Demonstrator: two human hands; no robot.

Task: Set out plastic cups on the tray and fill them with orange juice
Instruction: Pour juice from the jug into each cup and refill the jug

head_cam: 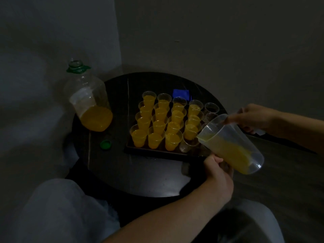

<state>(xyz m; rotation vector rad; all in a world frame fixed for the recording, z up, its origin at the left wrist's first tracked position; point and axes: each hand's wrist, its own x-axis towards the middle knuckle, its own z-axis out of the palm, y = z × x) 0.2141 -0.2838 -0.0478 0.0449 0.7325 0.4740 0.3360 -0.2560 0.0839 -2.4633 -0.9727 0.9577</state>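
Note:
A dark tray (pixel 157 152) on a round dark table holds several clear plastic cups (pixel 158 123) filled with orange juice. An empty cup (pixel 187 144) stands at the tray's near right, and two more empty cups (pixel 211 108) stand at the far right. A clear plastic jug (pixel 233 146) with juice in it is tilted, its spout over the near empty cup. My right hand (pixel 252 118) grips the jug's handle side. My left hand (pixel 219 172) holds the jug from below, fingers curled round its underside.
A large clear bottle (pixel 89 104), open and part full of juice, stands at the table's left. Its green cap (pixel 105 144) lies on the table near the tray. A blue object (pixel 181 93) lies behind the cups. My knees are below the table edge.

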